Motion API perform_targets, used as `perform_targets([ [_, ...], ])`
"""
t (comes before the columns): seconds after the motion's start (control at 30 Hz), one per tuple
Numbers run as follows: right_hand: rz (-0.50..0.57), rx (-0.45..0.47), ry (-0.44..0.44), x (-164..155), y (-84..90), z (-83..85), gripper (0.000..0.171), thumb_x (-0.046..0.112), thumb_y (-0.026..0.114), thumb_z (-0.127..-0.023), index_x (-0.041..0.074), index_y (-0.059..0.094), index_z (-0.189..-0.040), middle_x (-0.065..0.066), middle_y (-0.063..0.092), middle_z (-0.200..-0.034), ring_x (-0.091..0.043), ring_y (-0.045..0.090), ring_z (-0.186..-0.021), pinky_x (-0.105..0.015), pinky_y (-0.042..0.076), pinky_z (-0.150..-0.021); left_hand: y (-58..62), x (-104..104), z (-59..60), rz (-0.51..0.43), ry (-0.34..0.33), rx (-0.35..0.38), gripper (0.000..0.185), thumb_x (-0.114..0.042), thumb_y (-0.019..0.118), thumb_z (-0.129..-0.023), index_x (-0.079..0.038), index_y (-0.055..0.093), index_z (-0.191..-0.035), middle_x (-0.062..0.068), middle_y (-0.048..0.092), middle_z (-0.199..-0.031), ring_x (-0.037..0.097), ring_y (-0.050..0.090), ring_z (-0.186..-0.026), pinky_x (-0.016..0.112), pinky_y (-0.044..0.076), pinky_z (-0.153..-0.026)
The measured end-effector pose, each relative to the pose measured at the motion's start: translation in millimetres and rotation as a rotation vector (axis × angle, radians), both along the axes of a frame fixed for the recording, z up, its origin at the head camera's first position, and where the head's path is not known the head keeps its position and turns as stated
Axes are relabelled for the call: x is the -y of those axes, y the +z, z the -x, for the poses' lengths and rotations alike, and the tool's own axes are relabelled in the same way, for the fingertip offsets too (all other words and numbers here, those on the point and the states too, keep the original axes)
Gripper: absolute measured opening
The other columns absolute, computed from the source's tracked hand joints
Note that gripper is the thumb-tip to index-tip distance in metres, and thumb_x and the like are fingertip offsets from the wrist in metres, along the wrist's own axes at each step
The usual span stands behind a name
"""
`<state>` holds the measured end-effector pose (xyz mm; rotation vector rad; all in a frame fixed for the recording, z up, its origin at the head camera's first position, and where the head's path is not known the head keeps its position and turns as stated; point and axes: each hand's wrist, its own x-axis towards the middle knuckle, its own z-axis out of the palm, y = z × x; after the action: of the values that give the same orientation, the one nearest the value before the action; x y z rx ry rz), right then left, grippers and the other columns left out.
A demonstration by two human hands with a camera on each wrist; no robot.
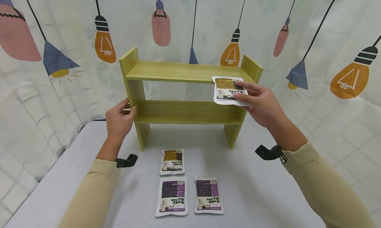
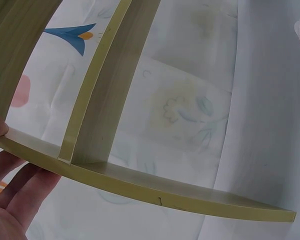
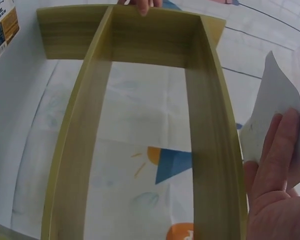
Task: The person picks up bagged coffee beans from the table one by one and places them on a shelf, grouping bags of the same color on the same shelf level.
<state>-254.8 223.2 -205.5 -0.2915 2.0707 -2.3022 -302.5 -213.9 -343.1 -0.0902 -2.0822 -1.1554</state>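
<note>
A yellow-green wooden shelf (image 1: 184,72) with two boards stands on the grey table. My left hand (image 1: 123,109) grips its left upright at the level of the lower board; in the left wrist view my palm (image 2: 10,200) lies against the shelf (image 2: 140,185). My right hand (image 1: 241,91) pinches a white sachet (image 1: 226,89) with a brown-orange label, held at the right end of the top board. The right wrist view shows the sachet's plain white back (image 3: 275,105) under my fingers (image 3: 272,155).
Three more sachets lie flat in front of the shelf: a brown-labelled one (image 1: 172,161) and two purple-labelled ones (image 1: 172,196) (image 1: 209,195). A curtain printed with lamps (image 1: 104,43) hangs close behind. The table edge (image 1: 50,175) runs along the left.
</note>
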Motion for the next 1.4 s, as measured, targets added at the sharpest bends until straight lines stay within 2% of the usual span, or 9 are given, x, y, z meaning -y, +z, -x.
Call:
perform_targets([
  [0.27,-0.014,-0.006,0.024,-1.9,3.3,3.9,0.058,0.007,0.077,-0.09,0.018,0.061,-0.144,-0.007,0.048,-0.143,-0.027,0.055,-0.126,-0.021,0.057,-0.093,1.8,-0.7,-1.5,-0.001,-0.001,0.015,0.043,-0.026,0.065,-0.098,-0.019,0.065,-0.14,0.014,0.075,-0.121,0.033,0.075,-0.095,0.003,0.049,-0.069],
  [0.57,0.019,-0.033,0.109,-5.5,9.1,3.9,0.057,-0.003,0.07,-0.092,0.013,0.058,-0.146,-0.009,0.045,-0.142,-0.025,0.054,-0.126,-0.02,0.057,-0.091,-1.8,-0.8,1.5,-0.008,-0.004,0.01,0.043,-0.027,0.064,-0.098,-0.019,0.065,-0.14,0.014,0.075,-0.123,0.032,0.075,-0.094,-0.001,0.044,-0.067],
  [0.73,-0.012,-0.044,0.136,-6.0,11.2,3.8,0.059,-0.004,0.069,-0.093,0.014,0.057,-0.148,-0.008,0.044,-0.144,-0.026,0.051,-0.129,-0.018,0.056,-0.092,-1.5,0.0,1.0,-0.004,0.0,0.011,0.043,-0.028,0.064,-0.099,-0.019,0.064,-0.141,0.014,0.074,-0.124,0.033,0.075,-0.095,-0.001,0.044,-0.067],
  [1.17,-0.091,-0.066,0.154,-7.3,14.0,2.3,0.066,-0.005,0.07,-0.091,0.014,0.052,-0.151,-0.007,0.04,-0.147,-0.027,0.048,-0.13,-0.019,0.056,-0.094,-0.9,-1.0,0.7,-0.005,0.0,0.015,0.043,-0.028,0.063,-0.099,-0.018,0.064,-0.14,0.015,0.074,-0.123,0.033,0.075,-0.095,-0.001,0.044,-0.066],
  [1.4,-0.134,-0.066,0.113,-5.1,15.3,5.1,0.064,-0.001,0.073,-0.091,0.015,0.054,-0.15,-0.007,0.043,-0.146,-0.028,0.048,-0.132,-0.019,0.056,-0.094,-1.5,-0.8,0.6,0.002,0.001,0.01,0.042,-0.029,0.063,-0.099,-0.019,0.065,-0.14,0.014,0.075,-0.122,0.032,0.075,-0.095,-0.001,0.044,-0.067],
])
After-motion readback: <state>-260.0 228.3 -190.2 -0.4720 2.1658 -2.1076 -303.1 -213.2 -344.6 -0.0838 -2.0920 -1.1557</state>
